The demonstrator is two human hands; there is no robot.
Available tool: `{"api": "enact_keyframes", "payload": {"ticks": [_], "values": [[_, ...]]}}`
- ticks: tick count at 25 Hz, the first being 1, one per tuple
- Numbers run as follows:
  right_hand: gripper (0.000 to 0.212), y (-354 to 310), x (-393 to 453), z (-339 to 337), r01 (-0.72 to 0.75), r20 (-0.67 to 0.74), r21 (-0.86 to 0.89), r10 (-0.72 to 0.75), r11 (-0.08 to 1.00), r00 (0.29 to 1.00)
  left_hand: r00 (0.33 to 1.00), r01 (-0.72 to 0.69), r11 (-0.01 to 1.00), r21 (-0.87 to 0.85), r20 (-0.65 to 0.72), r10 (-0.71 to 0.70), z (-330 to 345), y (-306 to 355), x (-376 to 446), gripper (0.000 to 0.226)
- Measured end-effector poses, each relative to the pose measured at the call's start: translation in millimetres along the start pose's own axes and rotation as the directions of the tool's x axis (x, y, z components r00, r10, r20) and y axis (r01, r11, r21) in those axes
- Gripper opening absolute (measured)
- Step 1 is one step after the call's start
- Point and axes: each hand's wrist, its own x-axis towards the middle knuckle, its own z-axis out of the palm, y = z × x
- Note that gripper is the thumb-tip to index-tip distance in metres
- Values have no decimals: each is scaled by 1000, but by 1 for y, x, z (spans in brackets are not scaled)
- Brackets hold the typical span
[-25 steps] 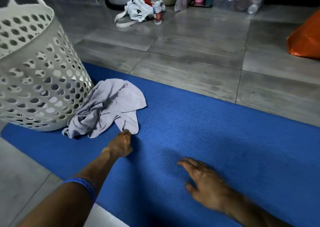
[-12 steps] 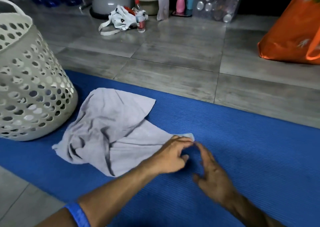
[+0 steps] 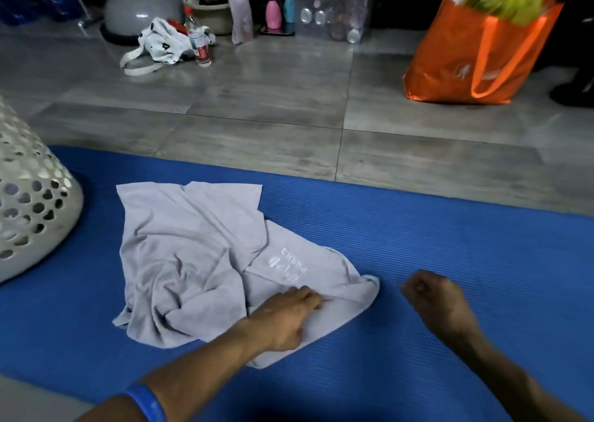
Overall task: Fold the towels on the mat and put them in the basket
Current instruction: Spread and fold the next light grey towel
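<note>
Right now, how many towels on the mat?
1. A grey towel lies crumpled on the blue mat, right of the basket, with the left hand on its near edge. Any inside the basket can't be seen.
</note>
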Motion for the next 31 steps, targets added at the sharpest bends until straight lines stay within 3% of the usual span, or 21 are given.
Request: {"api": "enact_keyframes", "payload": {"ticks": [2,4,7,10,11,14,15,17,18,21,26,29,31], "values": [[30,3,-9,0,100,105,-108,-89,989,991,998,25,984,174,50,-34,5,-26,-19,56],[36,-4,-23,10,176,226,-83,-153,981,962,999,-28,953,300,-24,36,5,-51,-39,51],[35,-21,-36,32,216,339,9,-206,976,918,995,82,912,401,-82,-53,0,-87,-63,68],[18,-48,-50,47,160,458,73,-176,984,871,983,179,951,254,-80,-164,-15,-96,-72,42],[23,-58,-54,48,160,488,82,-180,984,854,987,157,977,144,-58,-150,-23,-88,-70,34],[76,-83,-66,47,158,516,192,-237,968,823,997,-37,995,-95,-78,30,-56,-30,-50,22],[77,-94,-68,44,128,508,270,-254,954,823,992,-94,985,-147,-95,81,-69,-5,-44,23],[43,-107,-66,37,43,440,479,-283,877,852,967,-195,951,-241,-211,145,-99,40,-31,16],[27,-108,-60,32,-7,367,555,-237,832,899,950,-231,930,-286,-274,151,-115,56,-25,13],[20,-96,-37,-4,18,73,620,-81,784,994,934,-251,926,-281,-323,155,-159,73,-20,15],[31,-94,-10,-88,118,-216,461,-18,879,976,992,-56,962,-268,-125,22,-197,40,-34,26],[25,-79,8,-139,82,-392,296,42,952,919,994,25,946,-322,-89,-57,-209,10,-50,16],[19,-63,18,-161,11,-418,130,45,991,907,991,72,930,-360,-79,-108,-215,-4,-59,16]]}}
